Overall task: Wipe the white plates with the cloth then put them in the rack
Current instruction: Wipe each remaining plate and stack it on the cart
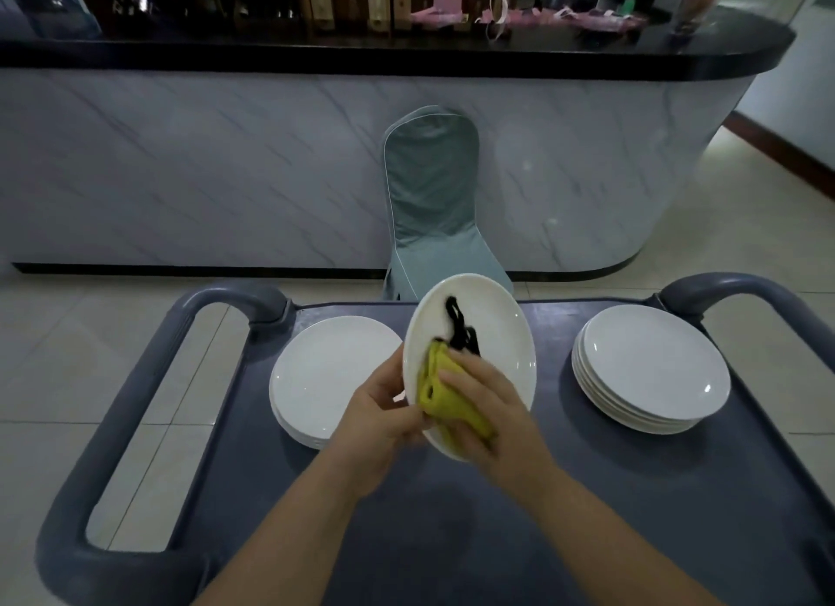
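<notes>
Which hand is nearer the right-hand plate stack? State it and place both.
Right. The right hand, holding the yellow cloth on the tilted plate, is left of that stack; the left hand is farther left, gripping the plate's edge.

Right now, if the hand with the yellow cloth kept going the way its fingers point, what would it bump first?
The right hand presses the yellow cloth on the tilted plate. Sliding on, it would probably meet the black mark first, right ahead of its fingers.
</notes>
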Demonstrator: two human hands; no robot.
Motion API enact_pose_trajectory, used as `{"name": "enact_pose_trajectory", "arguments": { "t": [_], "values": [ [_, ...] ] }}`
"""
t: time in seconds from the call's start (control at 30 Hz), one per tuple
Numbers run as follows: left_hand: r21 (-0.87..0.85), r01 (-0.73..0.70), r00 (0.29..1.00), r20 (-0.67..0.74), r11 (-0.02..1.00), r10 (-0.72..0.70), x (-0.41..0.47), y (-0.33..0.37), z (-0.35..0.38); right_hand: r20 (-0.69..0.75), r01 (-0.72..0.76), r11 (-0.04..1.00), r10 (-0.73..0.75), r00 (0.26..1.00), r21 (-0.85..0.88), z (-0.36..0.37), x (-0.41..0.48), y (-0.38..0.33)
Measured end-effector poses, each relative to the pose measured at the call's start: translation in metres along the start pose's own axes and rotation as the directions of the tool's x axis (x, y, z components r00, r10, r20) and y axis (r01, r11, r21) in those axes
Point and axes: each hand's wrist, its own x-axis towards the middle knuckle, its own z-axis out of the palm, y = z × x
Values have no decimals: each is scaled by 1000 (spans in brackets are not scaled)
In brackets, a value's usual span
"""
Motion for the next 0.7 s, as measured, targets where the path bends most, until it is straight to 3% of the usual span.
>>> {"name": "enact_pose_trajectory", "arguments": {
  "t": [0.1,0.23,0.3,0.37,0.47,0.53,0.6,0.63,0.7],
  "values": [
    [-11,45,999,-25,999,-46,0,2,-8,-50,-148,989,147,988,-17,-24,-37,28],
    [183,32,992,-128,983,-8,6,20,-16,-203,-417,909,414,888,28,-72,-36,49],
    [309,25,980,-197,951,38,12,33,-13,-293,-459,883,466,835,97,-94,-16,41],
    [452,21,951,-284,892,121,19,40,-5,-274,-406,908,419,865,107,-109,6,24],
    [756,25,912,-286,654,295,27,45,10,16,-299,932,302,953,203,-108,35,-7],
    [882,-66,890,-159,466,427,28,48,18,192,-198,973,174,966,118,-100,49,-20],
    [924,-169,846,-42,342,531,26,53,21,291,-67,998,69,954,-17,-96,59,-21],
    [938,-205,813,5,278,582,25,55,21,309,-65,997,74,948,-40,-96,61,-20],
    [955,-246,747,79,164,660,22,59,19,322,-216,976,199,926,17,-102,60,-14]
  ]
}}
